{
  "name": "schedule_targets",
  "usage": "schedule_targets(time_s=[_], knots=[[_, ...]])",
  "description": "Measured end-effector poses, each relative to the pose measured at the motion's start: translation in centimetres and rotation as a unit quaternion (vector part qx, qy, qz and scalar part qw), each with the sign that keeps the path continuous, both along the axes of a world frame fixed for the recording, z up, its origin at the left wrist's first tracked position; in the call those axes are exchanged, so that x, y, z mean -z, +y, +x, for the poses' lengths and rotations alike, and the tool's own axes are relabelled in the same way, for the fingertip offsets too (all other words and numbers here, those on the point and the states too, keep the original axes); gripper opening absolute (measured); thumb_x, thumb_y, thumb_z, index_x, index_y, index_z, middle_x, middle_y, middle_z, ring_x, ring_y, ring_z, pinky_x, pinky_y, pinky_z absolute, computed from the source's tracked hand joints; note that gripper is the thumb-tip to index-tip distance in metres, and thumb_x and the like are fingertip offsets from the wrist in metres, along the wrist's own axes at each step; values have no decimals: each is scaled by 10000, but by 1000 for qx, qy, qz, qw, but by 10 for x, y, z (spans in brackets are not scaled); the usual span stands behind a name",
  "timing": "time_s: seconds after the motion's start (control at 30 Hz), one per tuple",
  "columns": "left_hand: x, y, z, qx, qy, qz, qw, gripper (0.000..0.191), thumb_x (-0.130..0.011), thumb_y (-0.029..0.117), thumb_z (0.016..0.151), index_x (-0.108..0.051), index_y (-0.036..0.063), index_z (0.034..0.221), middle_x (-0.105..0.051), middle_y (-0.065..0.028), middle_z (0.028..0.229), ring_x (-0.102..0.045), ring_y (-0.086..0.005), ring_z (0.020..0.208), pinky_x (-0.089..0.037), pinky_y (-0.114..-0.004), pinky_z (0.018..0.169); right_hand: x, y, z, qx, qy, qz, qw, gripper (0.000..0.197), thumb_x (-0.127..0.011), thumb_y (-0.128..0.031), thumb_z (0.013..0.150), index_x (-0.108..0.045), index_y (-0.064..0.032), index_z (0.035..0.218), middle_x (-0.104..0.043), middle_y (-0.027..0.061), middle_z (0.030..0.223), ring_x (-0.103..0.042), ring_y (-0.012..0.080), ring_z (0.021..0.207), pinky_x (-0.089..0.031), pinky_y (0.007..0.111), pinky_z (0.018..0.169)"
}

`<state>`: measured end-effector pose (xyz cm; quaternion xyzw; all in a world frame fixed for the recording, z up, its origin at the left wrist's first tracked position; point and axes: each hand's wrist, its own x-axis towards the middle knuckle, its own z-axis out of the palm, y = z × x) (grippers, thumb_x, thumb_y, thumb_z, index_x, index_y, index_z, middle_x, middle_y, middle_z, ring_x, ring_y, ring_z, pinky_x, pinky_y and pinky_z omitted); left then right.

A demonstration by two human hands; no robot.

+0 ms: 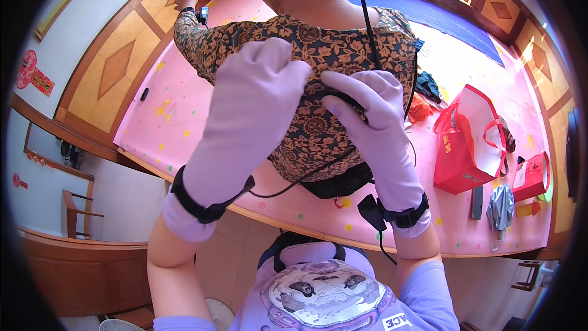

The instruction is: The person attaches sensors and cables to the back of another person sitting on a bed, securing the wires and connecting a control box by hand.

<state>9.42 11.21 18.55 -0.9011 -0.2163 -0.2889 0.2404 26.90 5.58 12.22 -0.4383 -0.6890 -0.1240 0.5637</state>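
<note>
A person in a floral top sits with their back to me on a raised surface covered in pink spotted sheeting. My left hand, in a lilac glove with a black wrist strap, is curled with its knuckles up at the upper back; what its fingertips hold is hidden. My right hand, gloved alike, is at the middle of the back, thumb and forefinger apart, near a dark strip or cable partly hidden under the fingers. A black cable runs down over the person's shoulder.
A large red gift bag, a smaller red bag, a grey cloth and a dark flat object lie on the right. Folded clothes are beside the person. A blue mat lies near the window. The person's arm reaches left.
</note>
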Motion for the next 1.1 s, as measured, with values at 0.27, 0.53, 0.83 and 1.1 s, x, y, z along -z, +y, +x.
schedule_targets(time_s=[0.27, 0.53, 0.83, 1.1], knots=[[16, -11, -9, 37, -118, -49, 991, 107, -703, 96, 725, -633, 101, 806, -517, -42, 777, -563, -259, 739, -463, -390, 603, 1, 18, -1, 16, -18, 31, 999, 242, -773, -135, 709, -731, -157, 945, -627, 24, 793, -583, 258, 755, -478, 367, 653], [70, -25, -2, -97, -146, 95, 980, 155, -723, 180, 760, -676, 157, 905, -499, 10, 839, -531, -186, 834, -437, -349, 681, 4, 21, -2, 28, -9, 30, 999, 229, -775, -112, 695, -744, -165, 915, -634, 22, 785, -581, 254, 751, -478, 368, 626], [80, -18, 13, -80, -223, 83, 968, 133, -715, 132, 741, -644, 149, 852, -508, 4, 816, -539, -193, 800, -420, -345, 703, 6, 21, 1, 14, -17, 43, 999, 257, -760, -85, 692, -740, -154, 939, -634, 31, 791, -580, 260, 741, -477, 370, 618], [57, -9, -2, -25, -162, 121, 979, 222, -718, 111, 714, -667, 125, 929, -528, 12, 862, -548, -200, 836, -419, -355, 727, -3, 15, 1, 59, -106, 36, 992, 253, -748, -172, 727, -703, -164, 975, -596, 10, 780, -583, 240, 732, -491, 377, 613]])
